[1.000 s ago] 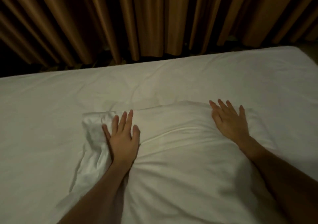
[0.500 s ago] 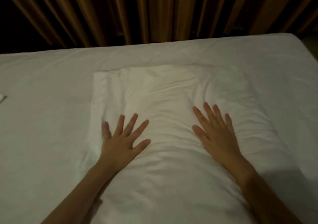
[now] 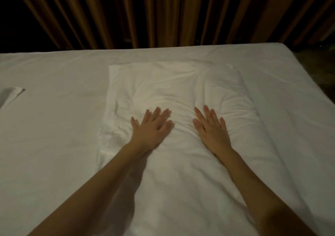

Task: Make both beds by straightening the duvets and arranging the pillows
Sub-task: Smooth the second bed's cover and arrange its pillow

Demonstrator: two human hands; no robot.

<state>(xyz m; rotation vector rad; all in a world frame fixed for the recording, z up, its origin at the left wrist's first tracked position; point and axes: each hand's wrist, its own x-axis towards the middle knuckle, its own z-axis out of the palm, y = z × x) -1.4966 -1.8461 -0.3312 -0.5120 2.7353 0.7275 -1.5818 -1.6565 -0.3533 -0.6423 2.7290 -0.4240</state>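
Note:
A white pillow (image 3: 181,87) lies flat on the white bed (image 3: 54,126), its long side running away from me toward the far edge. Both my palms press down on its middle. My left hand (image 3: 152,126) lies flat with fingers spread, a little blurred. My right hand (image 3: 211,128) lies flat beside it, fingers straight and close together. The cloth between and around the hands is creased. An empty flap of the pillowcase sticks out on the pillow's left side.
Brown pleated curtains (image 3: 163,14) hang right behind the bed's far edge. A corner of another white cloth (image 3: 10,94) shows at the left border. The bed's right corner (image 3: 290,54) drops to a dark floor.
Both hands have drawn closer together toward the pillow's middle, sliding back along it. More of the pillow's far end now shows beyond my fingers.

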